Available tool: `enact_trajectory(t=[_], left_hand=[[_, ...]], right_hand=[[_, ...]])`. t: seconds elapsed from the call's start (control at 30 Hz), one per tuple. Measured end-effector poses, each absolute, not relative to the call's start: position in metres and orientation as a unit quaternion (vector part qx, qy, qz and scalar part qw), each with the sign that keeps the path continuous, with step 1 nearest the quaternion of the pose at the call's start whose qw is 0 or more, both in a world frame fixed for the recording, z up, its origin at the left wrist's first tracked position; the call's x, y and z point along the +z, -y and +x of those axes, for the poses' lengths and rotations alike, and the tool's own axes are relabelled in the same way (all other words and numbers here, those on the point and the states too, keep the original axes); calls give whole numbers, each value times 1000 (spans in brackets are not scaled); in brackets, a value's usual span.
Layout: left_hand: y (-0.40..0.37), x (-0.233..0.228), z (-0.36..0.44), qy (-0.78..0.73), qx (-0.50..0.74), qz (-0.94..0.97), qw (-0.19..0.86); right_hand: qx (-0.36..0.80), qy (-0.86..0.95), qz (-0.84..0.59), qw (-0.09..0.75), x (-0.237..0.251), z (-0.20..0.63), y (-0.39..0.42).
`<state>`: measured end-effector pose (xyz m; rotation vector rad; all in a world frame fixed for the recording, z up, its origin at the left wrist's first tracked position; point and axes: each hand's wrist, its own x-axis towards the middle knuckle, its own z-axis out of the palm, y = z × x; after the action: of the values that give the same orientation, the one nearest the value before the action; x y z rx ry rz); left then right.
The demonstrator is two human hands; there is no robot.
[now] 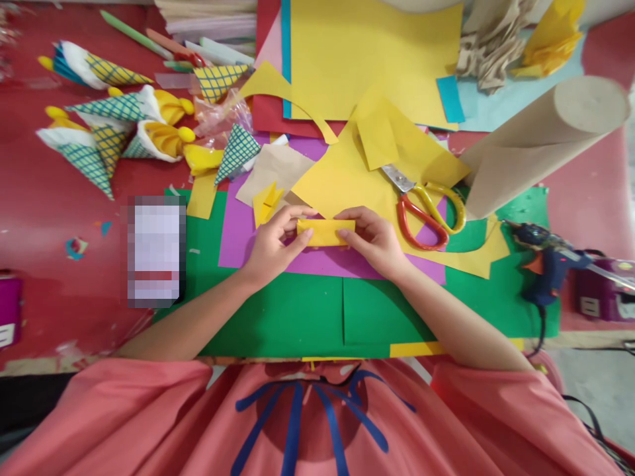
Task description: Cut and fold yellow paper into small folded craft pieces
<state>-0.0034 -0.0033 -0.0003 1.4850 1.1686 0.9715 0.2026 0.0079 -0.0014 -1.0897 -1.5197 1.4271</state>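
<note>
Between my two hands is a small folded strip of yellow paper (326, 233), held level over a purple sheet (238, 231). My left hand (278, 239) pinches its left end, thumb in front and fingers behind. At the right end, my right hand (373, 239) grips it the same way. Just beyond lie larger yellow sheets (342, 172) and a piece of brown paper (275, 168). Scissors (421, 201) with one red and one yellow handle rest on the yellow paper to the right. A small folded yellow piece (268, 203) lies near my left hand.
Several checked paper cones (119, 106) with white and yellow tops lie at the back left. A phone (156, 251) sits left on the green sheet (292, 317). Right are a roll of brown paper (536, 145) and a glue gun (546, 264). Yellow card (372, 59) is stacked behind.
</note>
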Motion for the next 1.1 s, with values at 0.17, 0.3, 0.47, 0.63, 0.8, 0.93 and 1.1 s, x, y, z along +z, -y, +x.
enact_trajectory(t=[0.17,0.3,0.47,0.63,0.8,0.93,1.1], left_hand=[[3,3,-3,-494,402,609,473],[3,7,-1,-501,405,611,460],[2,10,0,-500,405,611,461],[2,11,0,-506,394,608,468],[2,11,0,-506,398,607,466],[3,7,-2,-506,395,594,484],[3,4,-3,-508,394,600,475]], right_hand=[[568,589,-435,376,-2,204,-7],[567,589,-438,374,-3,204,-7],[563,592,-442,370,-2,205,-7],[569,585,-443,372,0,205,-7],[584,576,-428,381,2,204,-7],[590,571,-417,389,3,203,-8],[592,572,-414,388,3,204,-7]])
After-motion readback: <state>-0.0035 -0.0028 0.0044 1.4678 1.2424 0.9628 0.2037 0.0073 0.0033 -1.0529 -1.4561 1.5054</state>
